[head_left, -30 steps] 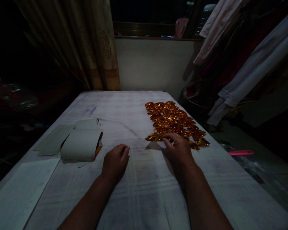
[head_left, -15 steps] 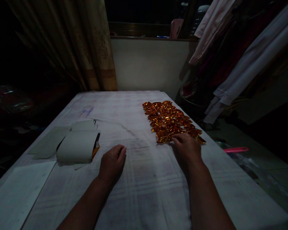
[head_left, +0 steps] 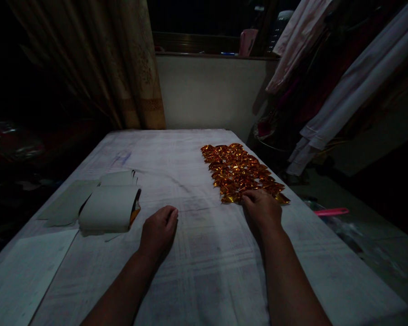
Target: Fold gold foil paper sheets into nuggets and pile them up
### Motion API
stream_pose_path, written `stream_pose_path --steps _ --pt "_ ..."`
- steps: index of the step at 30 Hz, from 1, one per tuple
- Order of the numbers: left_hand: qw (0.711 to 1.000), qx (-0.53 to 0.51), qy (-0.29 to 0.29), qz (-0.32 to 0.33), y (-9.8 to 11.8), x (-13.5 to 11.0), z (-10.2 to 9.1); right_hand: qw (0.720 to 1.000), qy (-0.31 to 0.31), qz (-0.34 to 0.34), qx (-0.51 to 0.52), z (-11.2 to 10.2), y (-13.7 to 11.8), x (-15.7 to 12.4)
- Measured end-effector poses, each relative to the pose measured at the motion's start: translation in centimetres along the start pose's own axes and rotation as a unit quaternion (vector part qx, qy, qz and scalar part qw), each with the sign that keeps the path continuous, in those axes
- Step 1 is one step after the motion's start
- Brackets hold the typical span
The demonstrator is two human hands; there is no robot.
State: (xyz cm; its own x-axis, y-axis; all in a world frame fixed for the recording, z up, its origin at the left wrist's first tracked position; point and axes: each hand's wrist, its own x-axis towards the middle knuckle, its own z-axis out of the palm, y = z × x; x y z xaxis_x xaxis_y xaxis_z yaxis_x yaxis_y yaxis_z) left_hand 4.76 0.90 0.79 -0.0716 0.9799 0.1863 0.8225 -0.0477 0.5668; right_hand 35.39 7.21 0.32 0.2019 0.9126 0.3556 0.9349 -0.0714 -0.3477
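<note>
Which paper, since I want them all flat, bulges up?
The grey paper nearest the left hand: it arches, showing gold at its right end; the other papers lie flatter.

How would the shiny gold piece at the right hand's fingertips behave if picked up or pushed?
The gold piece looks like thin folded sheet, so it's probably light. Its creases suggest it holds its shape, yet might dent if squeezed. Its angular shape probably makes sliding likelier than rolling.

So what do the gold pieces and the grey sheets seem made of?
Gold pieces: probably metallic foil or plastic film, glossy; they show sharp glints and creases.
Grey sheets: likely paper, matte; their faces show no glints, and one bends smoothly.
</note>
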Motion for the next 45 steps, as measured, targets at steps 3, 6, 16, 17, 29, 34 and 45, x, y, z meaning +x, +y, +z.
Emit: stream_pose_path --steps 3,6,16,17,29,34,45 --pt "1.0 0.002 -0.002 -0.004 0.0 0.0 -0.1 1.0 -0.009 0.006 -0.003 -0.2 -0.3 0.0" --pt "1.0 -0.002 -0.002 -0.003 -0.1 -0.1 0.0 1.0 -0.016 0.009 0.003 -0.3 -0.5 0.0" --pt "1.0 0.0 -0.003 -0.004 0.0 -0.1 0.0 0.997 -0.006 -0.076 0.007 0.5 -1.6 -0.3" --pt "1.0 0.0 -0.004 -0.005 0.0 -0.1 0.0 0.996 -0.011 -0.083 0.005 0.7 -1.7 -0.3" --pt "1.0 0.006 -0.006 -0.004 0.0 0.0 0.0 0.997 -0.028 -0.065 -0.022 0.7 -2.9 -0.5" --pt "1.0 -0.001 -0.002 -0.001 -0.3 0.0 0.1 0.997 -0.027 -0.073 -0.022 0.9 -2.8 -0.5" --pt "1.0 0.001 0.0 -0.001 -0.2 0.0 0.2 0.995 -0.024 -0.094 -0.02 0.9 -3.6 -0.7"
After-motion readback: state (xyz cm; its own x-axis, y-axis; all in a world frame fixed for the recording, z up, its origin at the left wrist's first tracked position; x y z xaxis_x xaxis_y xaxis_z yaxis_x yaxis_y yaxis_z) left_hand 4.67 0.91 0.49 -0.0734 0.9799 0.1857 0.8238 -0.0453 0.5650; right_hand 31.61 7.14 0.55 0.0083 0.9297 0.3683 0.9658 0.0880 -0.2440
